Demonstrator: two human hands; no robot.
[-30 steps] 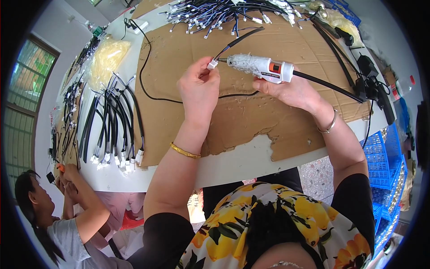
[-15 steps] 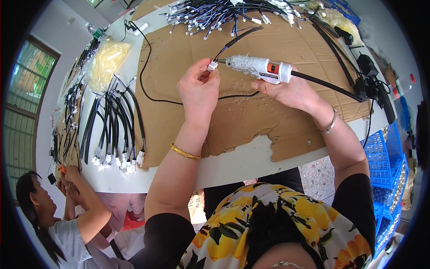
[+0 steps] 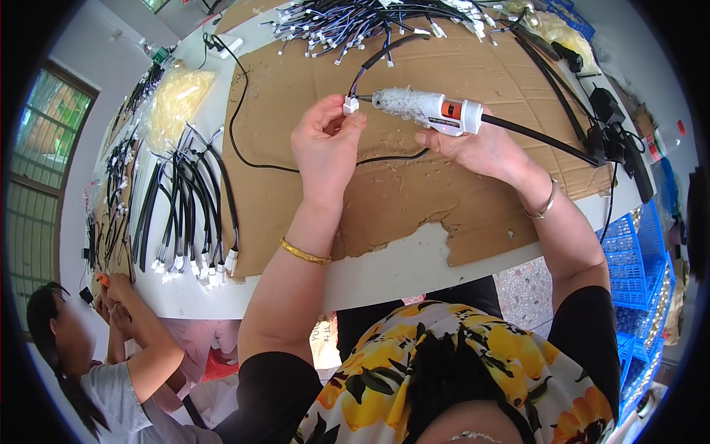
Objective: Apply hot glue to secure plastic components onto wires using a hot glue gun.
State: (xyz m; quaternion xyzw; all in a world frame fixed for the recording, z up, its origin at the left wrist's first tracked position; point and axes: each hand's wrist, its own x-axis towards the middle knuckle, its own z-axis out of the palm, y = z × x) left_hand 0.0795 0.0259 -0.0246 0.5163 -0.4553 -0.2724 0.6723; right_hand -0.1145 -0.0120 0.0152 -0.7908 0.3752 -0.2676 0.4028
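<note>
My left hand [image 3: 325,144] pinches a small white connector [image 3: 350,106] on the end of a black cable [image 3: 381,55], held above a brown cardboard sheet [image 3: 451,185]. My right hand [image 3: 477,148] grips a white glue gun [image 3: 429,109] with an orange trigger; its glue-crusted nozzle points left and nearly touches the connector. The gun's black cord [image 3: 543,139] runs off to the right.
A heap of finished cables with white plugs [image 3: 355,18] lies at the far side. Black cable bundles [image 3: 185,214] rest on the white table [image 3: 384,270] at left. Another person [image 3: 96,355] works at lower left. Blue crates [image 3: 632,259] stand at right.
Both hands stay in nearly the same place; the glue gun nozzle remains at the connector.
</note>
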